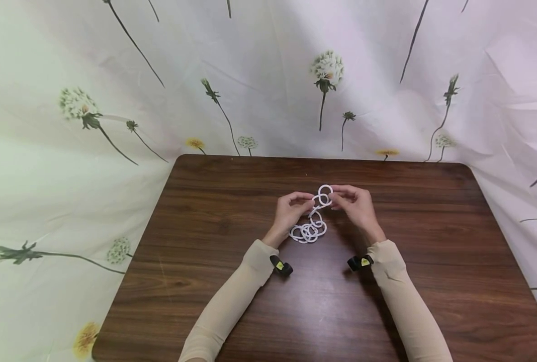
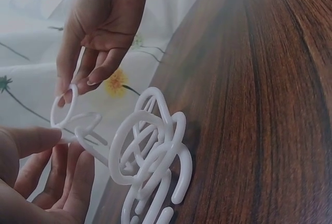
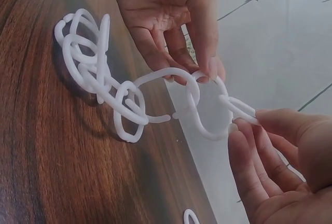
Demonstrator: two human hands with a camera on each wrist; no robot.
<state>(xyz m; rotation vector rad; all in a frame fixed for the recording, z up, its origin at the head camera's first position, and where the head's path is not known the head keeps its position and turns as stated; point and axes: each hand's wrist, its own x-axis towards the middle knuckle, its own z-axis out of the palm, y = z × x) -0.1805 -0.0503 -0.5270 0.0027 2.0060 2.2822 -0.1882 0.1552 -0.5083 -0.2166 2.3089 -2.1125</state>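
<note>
A chain of white plastic split rings runs between both hands and down to the tabletop. My right hand [image 1: 356,206] pinches the end ring [image 2: 72,99] between thumb and fingers. Just to its left, my left hand [image 1: 291,211] pinches the adjoining ring [image 3: 194,110], which loops through the end one. Both held rings are raised off the table. From there the chain drops to several linked rings [image 1: 303,242] bunched on the wood, close by the left wrist. Some of these overlap in the left wrist view, so their links are partly hidden.
The dark wooden table [image 1: 214,241] has rounded far corners. Behind it and along the sides hangs a white cloth [image 1: 277,100] printed with dandelions. Black bands [image 1: 281,265] sit on both wrists. A bit of white loop [image 3: 185,216] shows at the right wrist view's bottom edge.
</note>
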